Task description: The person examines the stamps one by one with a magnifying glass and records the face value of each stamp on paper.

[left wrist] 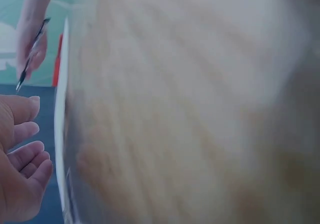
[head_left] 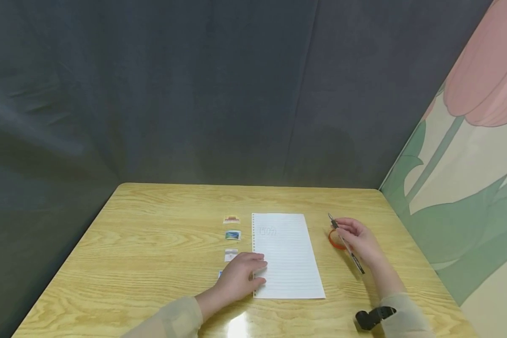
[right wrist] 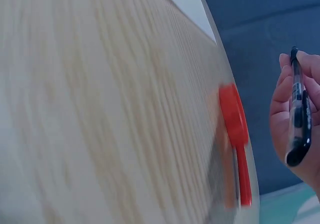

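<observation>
My right hand [head_left: 360,240] pinches a clear-barrelled black pen [right wrist: 297,104] near its tip, above the table to the right of the lined paper [head_left: 285,263]. The pen's tip points up and away. Under that hand lies a red magnifying glass [right wrist: 234,116], its round rim partly covered in the head view. My left hand [head_left: 241,274] rests at the paper's left edge, fingers relaxed and holding nothing. Faint handwriting [head_left: 267,231] shows near the top of the sheet. Left of it, a column of several small stamps includes a blue-green stamp [head_left: 233,235]; the lowest is mostly hidden by my left hand.
The wooden table [head_left: 160,234] carries all these things. Dark cloth [head_left: 219,94] hangs behind it and along the left side. A wall with a tulip pattern [head_left: 469,202] borders the right edge. A black strap [head_left: 373,317] circles my right wrist.
</observation>
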A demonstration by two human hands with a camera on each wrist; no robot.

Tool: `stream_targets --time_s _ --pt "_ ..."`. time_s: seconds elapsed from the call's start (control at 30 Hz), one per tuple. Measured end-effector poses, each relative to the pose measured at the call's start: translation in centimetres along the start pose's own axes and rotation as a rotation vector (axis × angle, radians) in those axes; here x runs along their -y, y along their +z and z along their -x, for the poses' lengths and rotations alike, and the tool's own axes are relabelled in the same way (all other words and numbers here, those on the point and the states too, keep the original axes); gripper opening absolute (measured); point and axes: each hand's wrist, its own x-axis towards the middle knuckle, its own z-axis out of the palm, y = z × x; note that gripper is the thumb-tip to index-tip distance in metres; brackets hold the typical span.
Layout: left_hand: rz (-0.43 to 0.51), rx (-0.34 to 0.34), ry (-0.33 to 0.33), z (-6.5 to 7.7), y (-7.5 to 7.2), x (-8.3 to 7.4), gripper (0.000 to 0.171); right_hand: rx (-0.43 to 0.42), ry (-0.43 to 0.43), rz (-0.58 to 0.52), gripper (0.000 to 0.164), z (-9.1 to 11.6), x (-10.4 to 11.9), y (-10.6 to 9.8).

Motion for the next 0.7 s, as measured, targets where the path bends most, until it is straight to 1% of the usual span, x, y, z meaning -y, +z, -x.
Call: stream_targets --time_s 0.13,0.27,0.37,0.47,0.57,0.7 --pt "0.046 -0.054 -0.045 -0.2 -0.9 0.6 0.034 -0.065 0.048 0.116 0.045 0.9 -0.2 -2.0" --pt "0.101 -0.103 -0.055 -0.1 -1.9 1.7 0.033 -0.106 0.071 0.249 0.047 1.6 -0.7 -3.9" --pt "0.127 -0.122 -0.061 0.0 -2.5 2.7 0.033 -0.122 0.066 0.324 0.047 2.0 -1.3 -5.2" --pt "0.134 -0.127 -0.074 0.2 -3.0 3.8 0.034 -0.141 0.058 0.365 0.046 2.4 -1.8 -6.2" --pt "0.134 -0.119 -0.101 0.4 -3.5 4.7 0.035 -0.147 0.059 0.376 0.045 2.6 -2.3 -6.9" --pt "0.131 -0.105 -0.145 0.7 -4.3 5.7 0.037 -0.154 0.113 0.403 0.046 2.7 -3.0 -7.5"
